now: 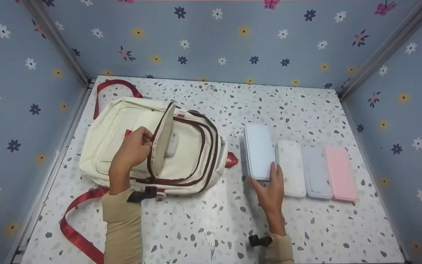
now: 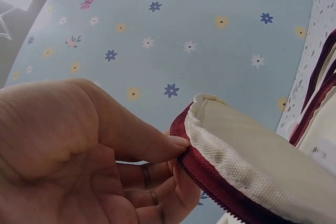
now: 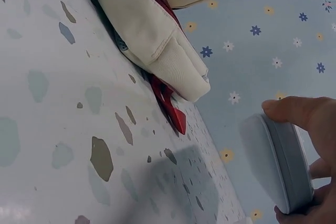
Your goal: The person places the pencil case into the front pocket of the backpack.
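Observation:
A cream backpack [image 1: 114,124] with dark red zips lies on its back at the left of the table. My left hand [image 1: 132,148] pinches the zipped edge of its front pocket flap [image 1: 162,141] and holds it raised. In the left wrist view, the thumb presses on the dark red zip tape [image 2: 197,163]. My right hand [image 1: 272,190] grips the near end of a light blue hard case [image 1: 260,150], thumb on one side and fingers on the other. The right wrist view has this case [image 3: 278,161] tilted above the tabletop. A small whitish object [image 1: 172,145] shows inside the open pocket.
Right of the held case, a white case [image 1: 291,168], a pale grey-blue case [image 1: 317,172] and a pink case [image 1: 341,174] lie side by side. Red straps [image 1: 79,234] trail from the backpack. Flowered panels [image 1: 211,40] wall the speckled table [image 1: 211,227] at back and sides.

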{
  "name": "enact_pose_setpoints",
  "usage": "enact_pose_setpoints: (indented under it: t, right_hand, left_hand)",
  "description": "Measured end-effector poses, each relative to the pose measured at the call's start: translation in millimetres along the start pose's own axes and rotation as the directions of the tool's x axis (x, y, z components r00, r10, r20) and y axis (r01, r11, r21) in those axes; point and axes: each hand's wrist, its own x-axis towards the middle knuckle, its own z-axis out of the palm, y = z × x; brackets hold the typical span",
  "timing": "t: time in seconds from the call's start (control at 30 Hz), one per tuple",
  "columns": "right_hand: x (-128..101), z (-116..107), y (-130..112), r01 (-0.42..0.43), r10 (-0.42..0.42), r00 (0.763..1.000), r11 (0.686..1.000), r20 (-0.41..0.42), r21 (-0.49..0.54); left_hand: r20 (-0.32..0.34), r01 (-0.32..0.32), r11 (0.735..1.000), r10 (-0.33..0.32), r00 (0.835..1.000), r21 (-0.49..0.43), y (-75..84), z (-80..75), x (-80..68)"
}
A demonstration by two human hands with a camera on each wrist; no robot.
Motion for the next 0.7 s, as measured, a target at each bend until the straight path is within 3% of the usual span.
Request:
enact_pose_setpoints:
  t: [0.23,0.5,0.7]
  right_hand:
    - [1,3,-5,0.044,-0.046,0.999,0.994,0.018,0.095]
    - [2,5,-9,0.172,-0.175,0.985,0.968,0.001,0.181]
    - [1,5,-13,0.197,-0.207,0.978,0.962,0.036,0.190]
  left_hand:
    - [-0.006,0.003,1.000,-0.003,1.000,0.004,-0.9,0.6,0.7]
    - [0.006,0.007,1.000,-0.007,1.000,0.007,-2.4,1.2,1.1]
    - [0.004,0.007,1.000,-0.007,1.000,0.003,-1.8,0.5,0.4]
